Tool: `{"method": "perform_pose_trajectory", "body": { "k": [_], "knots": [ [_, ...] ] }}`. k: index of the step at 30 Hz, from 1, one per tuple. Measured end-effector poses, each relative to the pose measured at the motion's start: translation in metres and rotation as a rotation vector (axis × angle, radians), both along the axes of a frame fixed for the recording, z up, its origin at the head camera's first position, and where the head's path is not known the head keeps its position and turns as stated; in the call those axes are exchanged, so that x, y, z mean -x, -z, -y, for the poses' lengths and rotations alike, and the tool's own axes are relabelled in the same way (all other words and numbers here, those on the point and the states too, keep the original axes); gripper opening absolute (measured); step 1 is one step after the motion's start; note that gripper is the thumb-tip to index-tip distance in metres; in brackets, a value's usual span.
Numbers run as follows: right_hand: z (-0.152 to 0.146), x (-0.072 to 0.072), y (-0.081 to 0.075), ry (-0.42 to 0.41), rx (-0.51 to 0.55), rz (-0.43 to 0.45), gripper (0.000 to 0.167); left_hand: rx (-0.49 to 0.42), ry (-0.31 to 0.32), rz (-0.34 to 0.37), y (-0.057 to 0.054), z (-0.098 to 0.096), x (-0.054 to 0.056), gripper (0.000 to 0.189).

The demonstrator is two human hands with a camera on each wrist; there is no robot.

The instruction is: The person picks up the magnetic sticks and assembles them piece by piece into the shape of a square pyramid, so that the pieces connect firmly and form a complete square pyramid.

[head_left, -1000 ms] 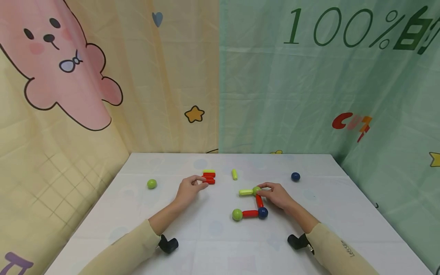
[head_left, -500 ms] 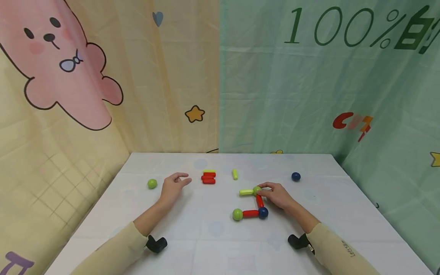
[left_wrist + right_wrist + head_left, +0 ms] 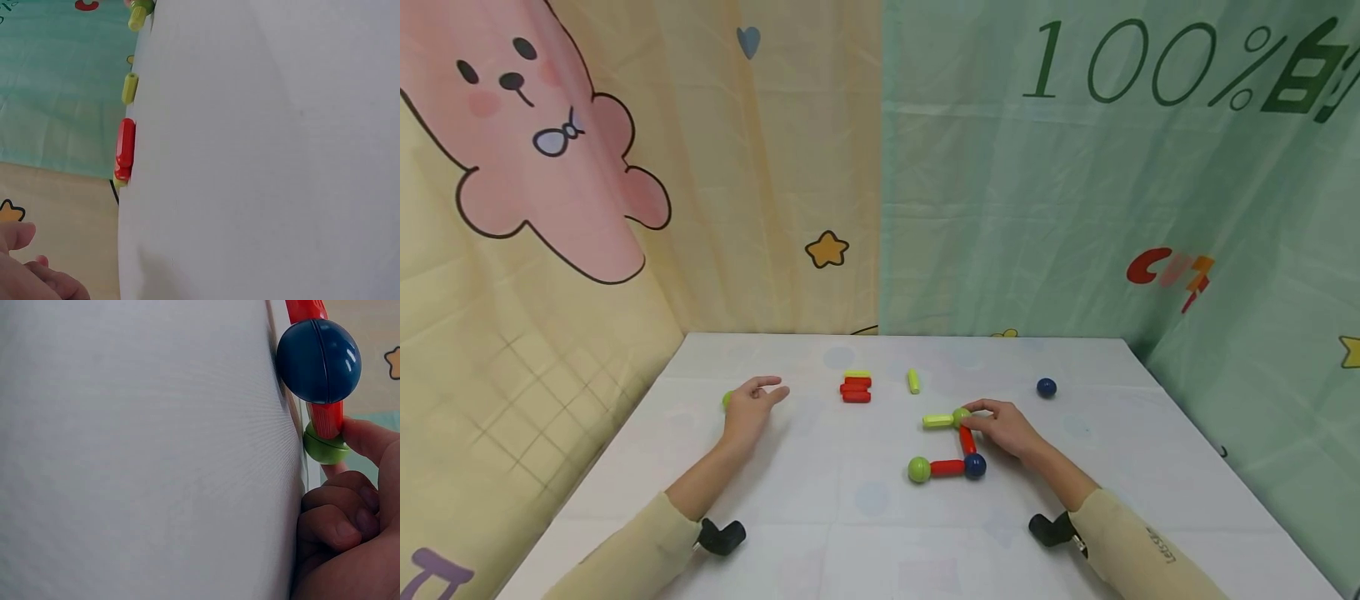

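My right hand (image 3: 1009, 427) pinches a green ball (image 3: 960, 415) at the far corner of a joined shape lying on the table. From that ball a lime rod (image 3: 937, 422) points left, and a red rod (image 3: 967, 441) runs back to a blue ball (image 3: 975, 466). Another red rod (image 3: 947, 468) links the blue ball to a second green ball (image 3: 919, 470). In the right wrist view, thumb and finger are at the green ball (image 3: 326, 447) behind the blue one. My left hand (image 3: 748, 417), holding nothing, is above the table, partly covering a loose green ball (image 3: 726, 400).
Red rods (image 3: 856, 397) lie side by side with a lime rod (image 3: 857, 373) near the table's far middle. Another lime rod (image 3: 913, 382) lies just right of them. A loose blue ball (image 3: 1047, 387) is at the far right. Printed curtains (image 3: 985, 208) stand behind the table.
My left hand has drawn away leftward from the red rods, nothing in its fingers, and now overlaps the loose green ball. The right hand and the joined shape have stayed put.
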State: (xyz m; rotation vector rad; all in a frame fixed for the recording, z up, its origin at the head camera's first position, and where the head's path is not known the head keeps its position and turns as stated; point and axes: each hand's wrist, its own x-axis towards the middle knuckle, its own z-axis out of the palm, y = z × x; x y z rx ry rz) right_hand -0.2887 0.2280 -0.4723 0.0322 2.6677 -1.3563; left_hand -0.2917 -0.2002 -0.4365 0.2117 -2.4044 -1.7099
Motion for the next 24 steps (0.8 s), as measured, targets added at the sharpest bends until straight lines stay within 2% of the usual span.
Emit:
{"method": "perform_pose_trajectory", "body": {
  "k": [6, 19, 24],
  "knots": [
    [-0.001, 0.0, 0.0, -0.002, 0.006, -0.003, 0.038, -0.008, -0.047, -0.012, 0.002, 0.013, -0.001, 0.041],
    [0.0, -0.002, -0.002, 0.0, 0.008, 0.001, 0.04, -0.033, -0.143, 0.062, 0.004, 0.043, 0.003, 0.045],
    [0.001, -0.002, -0.002, 0.004, 0.008, -0.006, 0.039, -0.021, -0.179, 0.089, 0.008, 0.055, 0.008, 0.046]
  ]
}}
